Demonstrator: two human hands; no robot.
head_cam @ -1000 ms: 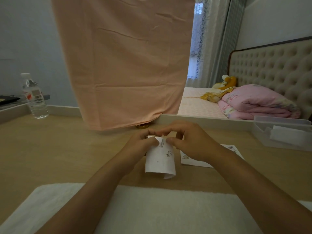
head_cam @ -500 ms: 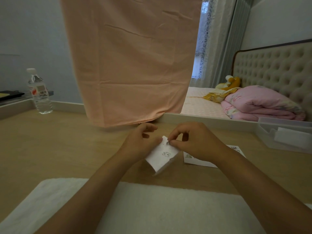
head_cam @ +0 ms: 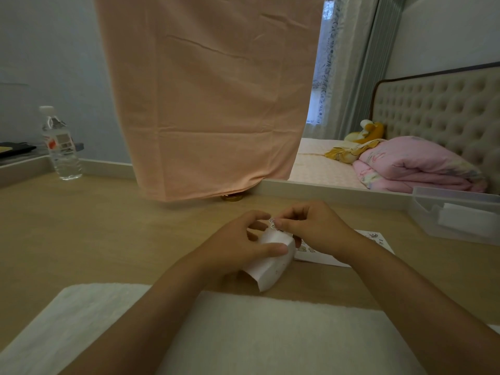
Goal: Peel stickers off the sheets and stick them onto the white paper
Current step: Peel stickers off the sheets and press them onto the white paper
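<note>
My left hand (head_cam: 240, 246) grips a small bent sticker sheet (head_cam: 270, 266) above the wooden table, thumb pressed on its upper face. My right hand (head_cam: 313, 228) pinches a tiny cartoon sticker (head_cam: 272, 222) just above the sheet's top edge; the sticker stands lifted off the sheet. Under my right wrist lies the white paper (head_cam: 322, 257) with several small stickers on it, partly hidden by the hand and arm.
A white towel-like mat (head_cam: 243, 334) covers the table's near edge. A water bottle (head_cam: 61, 147) stands far left. A clear plastic box (head_cam: 460, 215) sits at the right. A peach cloth (head_cam: 211, 98) hangs over the table's back edge.
The sticker has come off the sheet and sits between my right fingertips. My left hand tilted the sheet and shifted its thumb onto the top.
</note>
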